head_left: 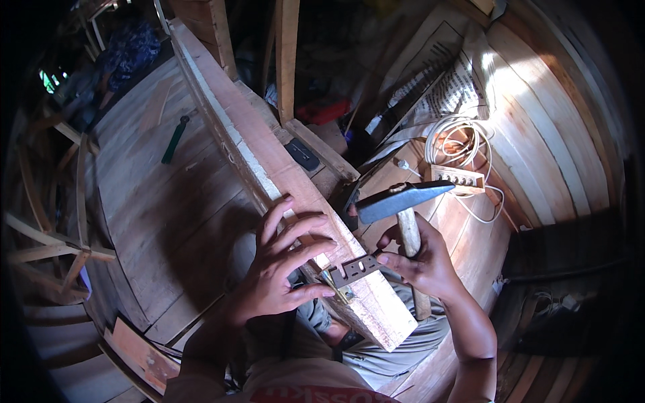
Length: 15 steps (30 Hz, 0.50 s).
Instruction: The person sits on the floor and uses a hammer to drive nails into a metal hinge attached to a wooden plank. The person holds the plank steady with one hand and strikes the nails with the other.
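A long wooden beam (269,151) runs from the far left toward my lap. My left hand (285,262) lies across it with fingers spread, the thumb beside a small brass-coloured metal piece (341,287) on the beam's near part. Closed around the wooden handle of a hammer (402,201), my right hand (424,260) keeps the blue-grey head raised. The same hand's thumb and finger pinch one end of a dark slotted metal plate (356,269), which sits across the beam's top. Its other end is close to my left thumb.
An extension socket (457,179) with a coiled white cable (460,138) lies right. A dark green tool (176,140) rests on the plank floor (134,201) at left. A dark oval case (302,154) is beyond the beam. Upright timbers (287,60) stand at the back.
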### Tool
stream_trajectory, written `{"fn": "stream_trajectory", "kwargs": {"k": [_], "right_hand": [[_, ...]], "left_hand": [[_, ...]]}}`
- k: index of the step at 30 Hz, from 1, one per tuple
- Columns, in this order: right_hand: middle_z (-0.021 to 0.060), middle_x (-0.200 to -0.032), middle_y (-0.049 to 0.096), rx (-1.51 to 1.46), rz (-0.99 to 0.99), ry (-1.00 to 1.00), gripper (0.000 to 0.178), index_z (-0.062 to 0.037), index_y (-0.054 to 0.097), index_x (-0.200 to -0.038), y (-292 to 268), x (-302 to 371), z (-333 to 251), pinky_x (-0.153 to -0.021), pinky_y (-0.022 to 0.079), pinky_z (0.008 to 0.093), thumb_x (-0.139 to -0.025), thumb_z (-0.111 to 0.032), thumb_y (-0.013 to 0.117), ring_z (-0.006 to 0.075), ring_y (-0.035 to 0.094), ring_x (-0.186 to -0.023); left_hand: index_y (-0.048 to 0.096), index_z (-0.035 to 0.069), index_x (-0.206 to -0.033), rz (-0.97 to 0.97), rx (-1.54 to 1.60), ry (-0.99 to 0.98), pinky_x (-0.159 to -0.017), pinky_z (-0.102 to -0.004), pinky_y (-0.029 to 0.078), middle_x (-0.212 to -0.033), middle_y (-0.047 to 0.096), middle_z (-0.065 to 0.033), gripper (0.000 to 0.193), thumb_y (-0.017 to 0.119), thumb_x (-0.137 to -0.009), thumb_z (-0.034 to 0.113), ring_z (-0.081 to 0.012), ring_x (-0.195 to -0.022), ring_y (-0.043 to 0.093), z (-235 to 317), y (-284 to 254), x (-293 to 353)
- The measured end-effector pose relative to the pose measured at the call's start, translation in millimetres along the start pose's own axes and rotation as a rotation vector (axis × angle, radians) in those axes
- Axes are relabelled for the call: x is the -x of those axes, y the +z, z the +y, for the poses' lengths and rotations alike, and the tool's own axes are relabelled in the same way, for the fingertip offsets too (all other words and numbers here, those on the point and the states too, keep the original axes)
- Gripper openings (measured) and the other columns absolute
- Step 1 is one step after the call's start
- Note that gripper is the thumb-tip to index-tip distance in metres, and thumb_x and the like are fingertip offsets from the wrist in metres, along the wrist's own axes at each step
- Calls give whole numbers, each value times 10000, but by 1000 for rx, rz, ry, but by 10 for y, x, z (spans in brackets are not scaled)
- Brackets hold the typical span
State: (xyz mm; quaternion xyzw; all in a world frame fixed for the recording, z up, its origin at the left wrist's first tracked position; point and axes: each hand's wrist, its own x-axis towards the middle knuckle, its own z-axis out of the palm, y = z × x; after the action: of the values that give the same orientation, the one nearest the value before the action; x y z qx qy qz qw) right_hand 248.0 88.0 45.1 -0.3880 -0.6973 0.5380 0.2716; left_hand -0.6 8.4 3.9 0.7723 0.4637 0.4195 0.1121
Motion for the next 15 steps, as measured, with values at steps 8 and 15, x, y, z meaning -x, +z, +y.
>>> {"fn": "stream_trajectory", "kwargs": {"k": [8,15], "right_hand": [[2,-882,577,-197,-33,125,412,-28,499,-1163,69,-69,-162,-521,442,200,-811,44,701,48,530,-668],[15,-818,581,-151,25,15,285,-26,535,-967,204,-314,-259,-478,422,211,-780,23,745,49,529,-594]], "left_hand": [[630,41,-1135,-31,52,9,-1123,-522,195,-1309,523,-141,518,724,-783,409,-406,-1349,289,14,-124,17],[596,28,-994,133,198,-70,-1095,-480,255,-1229,565,-143,252,674,-828,202,-374,-1297,379,2,-86,54]]}}
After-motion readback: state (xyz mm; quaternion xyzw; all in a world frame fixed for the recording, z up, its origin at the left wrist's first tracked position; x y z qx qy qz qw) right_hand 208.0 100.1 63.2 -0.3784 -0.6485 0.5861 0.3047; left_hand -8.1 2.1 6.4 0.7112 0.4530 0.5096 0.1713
